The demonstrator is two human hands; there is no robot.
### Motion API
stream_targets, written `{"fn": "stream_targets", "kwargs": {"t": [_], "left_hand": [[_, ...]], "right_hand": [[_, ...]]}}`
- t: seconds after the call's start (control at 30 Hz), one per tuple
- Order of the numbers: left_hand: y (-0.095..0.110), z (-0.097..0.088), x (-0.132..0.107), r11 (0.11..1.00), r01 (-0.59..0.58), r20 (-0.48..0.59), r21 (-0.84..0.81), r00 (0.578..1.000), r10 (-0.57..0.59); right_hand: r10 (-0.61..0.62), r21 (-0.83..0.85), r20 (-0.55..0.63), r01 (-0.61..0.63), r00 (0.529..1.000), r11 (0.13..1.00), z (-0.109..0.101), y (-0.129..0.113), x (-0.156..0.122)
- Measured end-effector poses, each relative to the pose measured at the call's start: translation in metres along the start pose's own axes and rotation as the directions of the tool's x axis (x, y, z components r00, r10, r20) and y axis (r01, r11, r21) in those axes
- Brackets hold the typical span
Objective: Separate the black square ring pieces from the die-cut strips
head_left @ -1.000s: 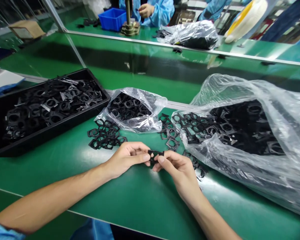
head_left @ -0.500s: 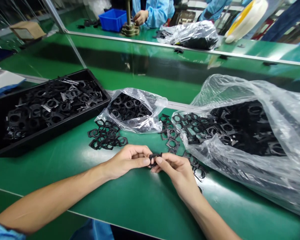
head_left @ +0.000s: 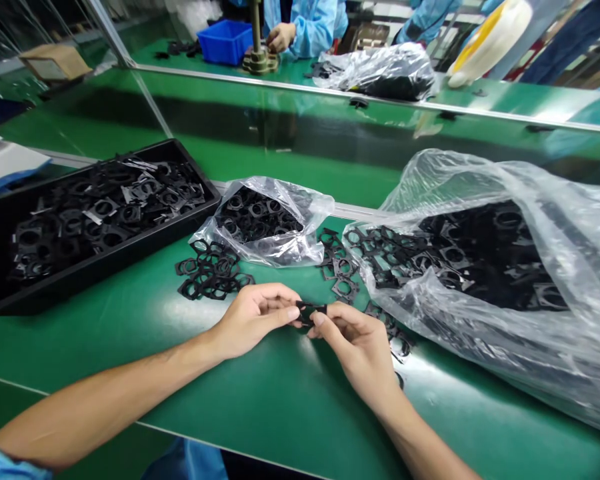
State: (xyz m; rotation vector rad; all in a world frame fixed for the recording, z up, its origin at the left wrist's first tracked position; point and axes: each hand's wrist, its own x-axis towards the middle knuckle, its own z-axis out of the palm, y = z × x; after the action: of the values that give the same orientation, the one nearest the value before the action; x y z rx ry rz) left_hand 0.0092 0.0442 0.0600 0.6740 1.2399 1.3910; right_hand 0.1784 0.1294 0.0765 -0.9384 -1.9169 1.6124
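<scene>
Between my two hands is a small black plastic part (head_left: pixel 310 309), held above the green table (head_left: pixel 260 407). My left hand (head_left: pixel 260 317) pinches its left end between thumb and fingers. The right end sits in the grip of my right hand (head_left: pixel 355 333). Fingertips cover much of the part, so its full shape is hidden. Just beyond my left hand lies a pile of black ring-shaped frames (head_left: pixel 215 270). More loose black frames (head_left: pixel 345 287) are scattered behind and beside my right hand.
A black tray (head_left: pixel 105 267) full of black parts stands at left. Two clear plastic bags, a small one (head_left: pixel 310 247) in the middle and a large one (head_left: pixel 485 327) at right, hold more. Beyond a rail, a co-worker's hand (head_left: pixel 281 37) is near a blue bin (head_left: pixel 225 41).
The black part has turned slightly between my fingers and now shows a flatter, wider face. My left hand has shifted up a little; both hands keep hold.
</scene>
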Motion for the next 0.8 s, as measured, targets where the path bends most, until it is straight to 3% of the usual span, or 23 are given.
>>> {"fn": "stream_targets", "kwargs": {"t": [0.2, 0.33, 0.5, 0.63, 0.8], "left_hand": [[-0.0010, 0.0000, -0.0001, 0.998, 0.010, 0.021, 0.063, 1.000, -0.011], [-0.0009, -0.0017, 0.0004, 0.989, -0.019, 0.078, 0.145, 0.997, 0.008], [-0.0008, -0.0005, 0.0002, 0.995, -0.014, 0.049, 0.104, 0.999, 0.009], [-0.0016, -0.0015, 0.0023, 0.998, -0.049, -0.006, 0.039, 0.999, 0.050], [-0.0036, -0.0049, 0.0019, 0.998, -0.052, 0.044, 0.043, 0.998, 0.050]], "right_hand": [[-0.019, -0.080, 0.014, 0.020, 1.000, 0.997, -0.0004, -0.0012, -0.0013], [-0.020, -0.152, 0.099, 0.035, 0.995, 0.988, -0.0003, -0.0002, -0.0006], [0.015, -0.004, 0.189, -0.015, 0.982, 1.000, 0.0022, -0.0005, -0.0008], [-0.032, 0.027, 0.108, 0.030, 0.994, 0.999, 0.0024, 0.0003, -0.0008], [-0.045, 0.016, 0.008, 0.045, 0.999, 0.999, 0.0001, 0.0017, 0.0011]]}}
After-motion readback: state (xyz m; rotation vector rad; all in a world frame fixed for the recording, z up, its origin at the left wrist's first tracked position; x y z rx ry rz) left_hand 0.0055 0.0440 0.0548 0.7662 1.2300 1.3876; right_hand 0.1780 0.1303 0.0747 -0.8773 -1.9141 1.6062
